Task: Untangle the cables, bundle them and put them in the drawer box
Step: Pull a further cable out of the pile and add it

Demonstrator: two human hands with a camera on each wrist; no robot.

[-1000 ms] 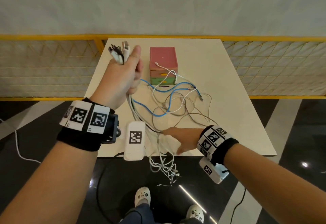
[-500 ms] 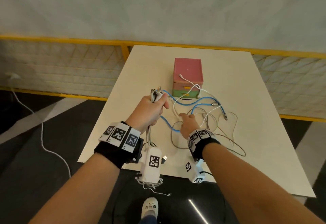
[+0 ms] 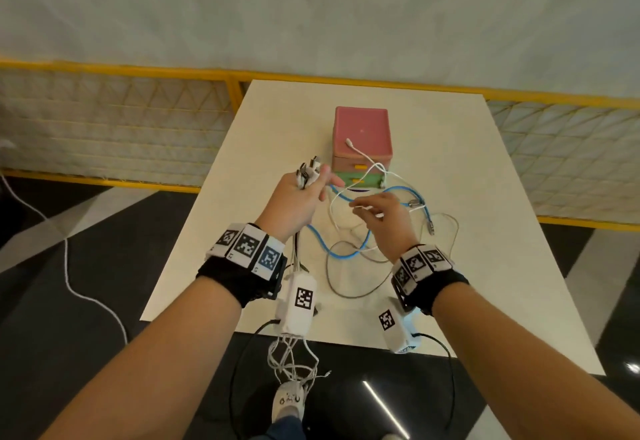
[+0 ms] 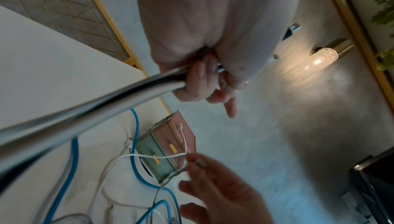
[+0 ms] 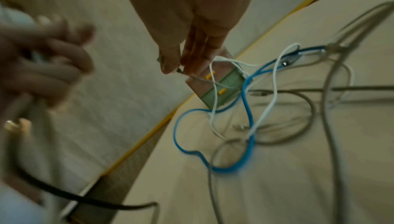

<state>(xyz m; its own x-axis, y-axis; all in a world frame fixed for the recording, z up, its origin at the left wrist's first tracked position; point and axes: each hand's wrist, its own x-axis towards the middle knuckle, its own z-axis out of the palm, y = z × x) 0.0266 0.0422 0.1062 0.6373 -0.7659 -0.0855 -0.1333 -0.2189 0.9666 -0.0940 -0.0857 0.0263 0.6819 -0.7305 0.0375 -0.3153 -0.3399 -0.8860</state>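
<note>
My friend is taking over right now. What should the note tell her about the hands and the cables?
Left hand: grips a bunch of cable ends, raised above the table.
Right hand: pinches a grey cable end, close to the left hand.
Blue cable, white cable and grey cable lie tangled before the drawer box; the white end lies on the box.
Done: several ends gathered.
Left: finish untangling, bundle, open a drawer and put them in.
</note>
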